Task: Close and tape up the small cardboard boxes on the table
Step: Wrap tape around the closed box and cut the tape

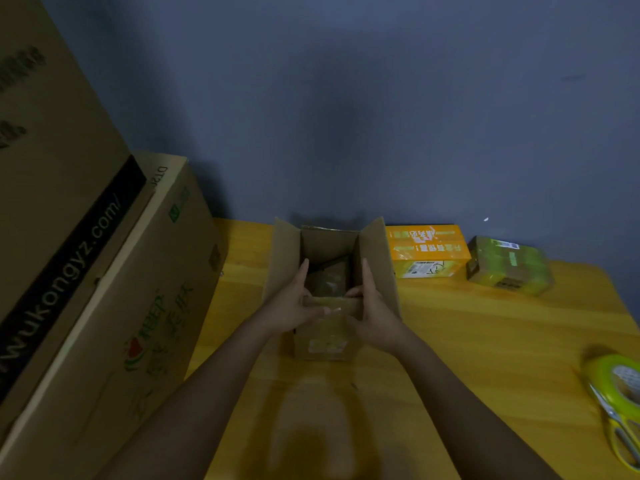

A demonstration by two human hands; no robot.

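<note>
A small brown cardboard box (325, 341) stands open in the middle of the wooden table (485, 341), its left and right flaps raised. Dark contents show inside. My left hand (294, 303) rests on the box's left side, fingers stretched along the inner wall and thumb on the near flap. My right hand (372, 306) mirrors it on the right side, fingers straight up the inner wall, thumb on the same near flap. A roll of yellow-green tape (620, 379) lies at the table's right edge.
Two large cardboard cartons (104, 289) fill the left side. An orange printed box (427, 251) and a taped-up small box (507, 265) sit at the back right by the blue wall. Yellow-handled scissors (620, 431) lie next to the tape.
</note>
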